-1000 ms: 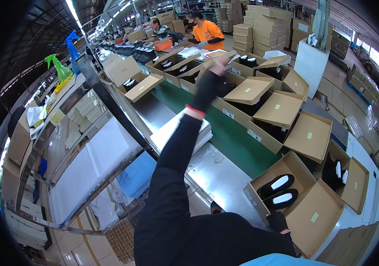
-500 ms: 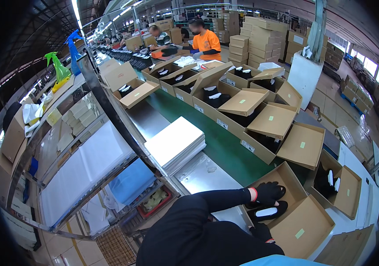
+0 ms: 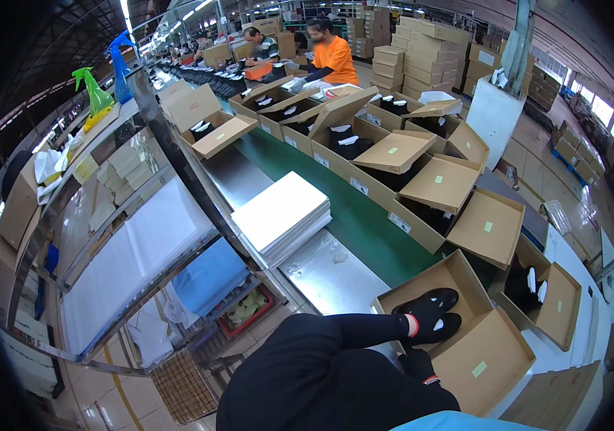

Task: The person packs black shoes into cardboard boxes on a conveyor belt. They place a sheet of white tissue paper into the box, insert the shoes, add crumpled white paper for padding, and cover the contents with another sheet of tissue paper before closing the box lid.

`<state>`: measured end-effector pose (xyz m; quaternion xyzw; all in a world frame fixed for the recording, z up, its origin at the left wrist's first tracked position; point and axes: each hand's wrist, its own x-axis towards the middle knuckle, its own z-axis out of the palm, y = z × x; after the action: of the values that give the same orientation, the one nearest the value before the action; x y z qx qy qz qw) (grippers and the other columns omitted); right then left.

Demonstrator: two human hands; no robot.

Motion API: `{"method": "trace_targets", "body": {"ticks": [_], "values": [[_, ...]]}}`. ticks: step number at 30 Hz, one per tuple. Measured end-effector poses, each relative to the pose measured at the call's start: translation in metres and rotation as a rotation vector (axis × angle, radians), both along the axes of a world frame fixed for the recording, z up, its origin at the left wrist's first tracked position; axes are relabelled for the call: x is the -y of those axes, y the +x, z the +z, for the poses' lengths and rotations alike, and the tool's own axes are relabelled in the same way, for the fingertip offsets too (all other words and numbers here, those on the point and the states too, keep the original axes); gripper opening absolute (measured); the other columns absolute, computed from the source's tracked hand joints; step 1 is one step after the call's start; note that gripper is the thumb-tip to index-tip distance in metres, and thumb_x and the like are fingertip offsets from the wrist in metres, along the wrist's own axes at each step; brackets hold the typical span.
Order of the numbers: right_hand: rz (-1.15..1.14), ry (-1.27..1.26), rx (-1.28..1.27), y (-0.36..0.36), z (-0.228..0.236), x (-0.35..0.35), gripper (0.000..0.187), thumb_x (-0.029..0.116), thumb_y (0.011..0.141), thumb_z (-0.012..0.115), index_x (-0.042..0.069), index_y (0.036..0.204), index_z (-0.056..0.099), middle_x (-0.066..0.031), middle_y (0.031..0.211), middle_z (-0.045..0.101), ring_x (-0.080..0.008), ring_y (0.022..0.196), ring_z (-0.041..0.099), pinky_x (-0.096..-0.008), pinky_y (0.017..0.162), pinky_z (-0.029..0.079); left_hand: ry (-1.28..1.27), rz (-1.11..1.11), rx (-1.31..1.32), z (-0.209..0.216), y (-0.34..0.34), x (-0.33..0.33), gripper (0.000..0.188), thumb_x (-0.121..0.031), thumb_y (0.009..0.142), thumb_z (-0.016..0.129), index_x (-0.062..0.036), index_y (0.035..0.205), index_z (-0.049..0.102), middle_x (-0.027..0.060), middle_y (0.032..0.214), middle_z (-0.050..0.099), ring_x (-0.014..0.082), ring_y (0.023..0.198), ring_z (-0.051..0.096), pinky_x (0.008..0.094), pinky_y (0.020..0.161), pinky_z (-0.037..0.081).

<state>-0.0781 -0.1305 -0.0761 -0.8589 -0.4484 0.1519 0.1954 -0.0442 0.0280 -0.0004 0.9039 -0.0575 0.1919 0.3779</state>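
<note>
The left hand [image 3: 428,313] lies across a pair of black shoes [image 3: 450,327] inside an open cardboard box [image 3: 473,283], palm down; its fingers blend with the dark shoes, so whether they grip cannot be told. 1.0 s ago that arm was stretched out over the row of boxes and the shoes lay uncovered; 0.5 s ago the hand was over the farther shoe, with the nearer shoe's white patch plainly showing. Now only small bits of white peek out on the 2 shoes.

The right hand [image 3: 417,364] has stayed at the box's near edge, beside the open lid [image 3: 499,346]; whether it clasps the cardboard cannot be told.

The row of open boxes [image 3: 380,188] keeps its layout along the green belt [image 3: 364,241], and the white paper stack [image 3: 280,215] remains on the metal table [image 3: 332,276]. Beyond, a co-worker in orange [image 3: 333,62] now has an arm reaching farther left than 0.5 s ago.
</note>
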Motion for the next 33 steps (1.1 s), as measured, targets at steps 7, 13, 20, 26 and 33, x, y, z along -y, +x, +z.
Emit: {"method": "trace_targets", "body": {"ticks": [7, 13, 20, 26, 33], "values": [[-0.048, -0.146, 0.032, -0.003, -0.001, 0.004, 0.032, 0.038, 0.088, 0.055, 0.007, 0.093, 0.064, -0.0193, 0.070, 0.064, -0.0382, 0.066, 0.063, -0.0496, 0.060, 0.048, 0.012, -0.171, -0.432, 0.041, -0.004, -0.050, 0.062, -0.051, 0.078, 0.064, -0.0064, 0.120, 0.054, 0.0246, 0.123, 0.050, 0.0377, 0.110, 0.053, 0.0424, 0.091, 0.043], [-0.119, -0.117, -0.005, -0.012, 0.002, 0.000, 0.034, 0.038, 0.088, 0.054, 0.011, 0.108, 0.060, -0.0200, 0.070, 0.064, -0.0384, 0.068, 0.064, -0.0494, 0.062, 0.049, -0.406, 0.040, -0.365, 0.059, -0.026, -0.102, 0.075, -0.044, 0.063, 0.083, -0.0039, 0.116, 0.049, 0.0152, 0.109, 0.054, 0.0262, 0.102, 0.056, 0.0373, 0.088, 0.044], [-0.098, -0.150, -0.118, -0.015, 0.022, -0.012, 0.038, 0.040, 0.088, 0.052, 0.012, 0.113, 0.057, -0.0179, 0.069, 0.064, -0.0373, 0.067, 0.064, -0.0504, 0.061, 0.049, 0.038, 0.270, -0.265, 0.078, -0.061, -0.230, 0.061, -0.057, 0.070, 0.071, -0.0133, 0.112, 0.064, 0.0213, 0.118, 0.049, 0.0368, 0.107, 0.055, 0.0404, 0.090, 0.046], [-0.119, -0.219, -0.131, -0.011, 0.024, -0.008, 0.040, 0.041, 0.089, 0.052, 0.013, 0.116, 0.056, -0.0192, 0.074, 0.065, -0.0375, 0.073, 0.066, -0.0486, 0.065, 0.051, 0.481, 0.273, -0.393, 0.012, -0.073, -0.287, 0.074, -0.054, 0.068, 0.072, -0.0139, 0.127, 0.052, 0.0211, 0.117, 0.054, 0.0363, 0.107, 0.056, 0.0443, 0.085, 0.047], [-0.088, -0.223, -0.142, -0.013, 0.026, -0.011, 0.041, 0.040, 0.088, 0.054, 0.012, 0.118, 0.056, -0.0208, 0.075, 0.065, -0.0389, 0.075, 0.065, -0.0497, 0.067, 0.050, -1.271, -0.130, 0.008, 0.115, 0.000, -0.392, 0.047, -0.046, 0.088, 0.058, -0.0077, 0.115, 0.055, 0.0090, 0.093, 0.057, 0.0232, 0.093, 0.061, 0.0323, 0.078, 0.049]]}}
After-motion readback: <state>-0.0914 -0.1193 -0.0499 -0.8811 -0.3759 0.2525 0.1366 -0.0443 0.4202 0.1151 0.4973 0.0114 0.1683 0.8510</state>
